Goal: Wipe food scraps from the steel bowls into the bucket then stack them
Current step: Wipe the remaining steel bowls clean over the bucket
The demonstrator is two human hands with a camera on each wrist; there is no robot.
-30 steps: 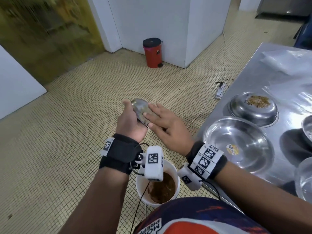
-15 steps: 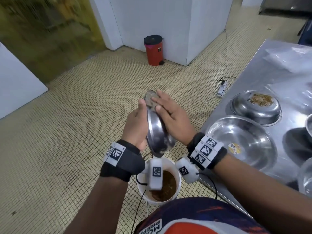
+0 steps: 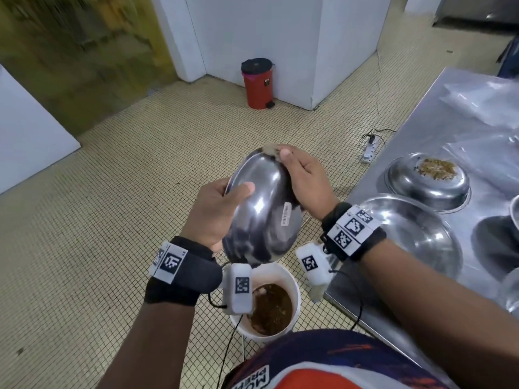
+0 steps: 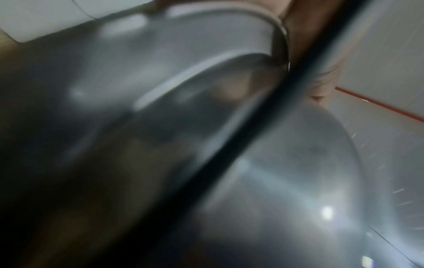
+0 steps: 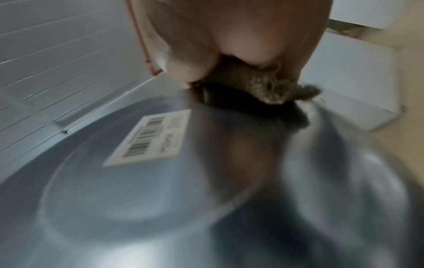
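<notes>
Hands [image 3: 216,211] [image 3: 306,181] grip tilted steel bowl [image 3: 261,220] above bucket [image 3: 292,282].

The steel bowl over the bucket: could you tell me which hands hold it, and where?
Both: the left hand grips the steel bowl at its near-left rim, the right hand its far rim.

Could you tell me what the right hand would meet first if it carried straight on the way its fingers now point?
Probably only the tiled floor: the right hand points away over the far rim of the tilted steel bowl, a cloth at its fingertips. Depth is unclear.
</notes>
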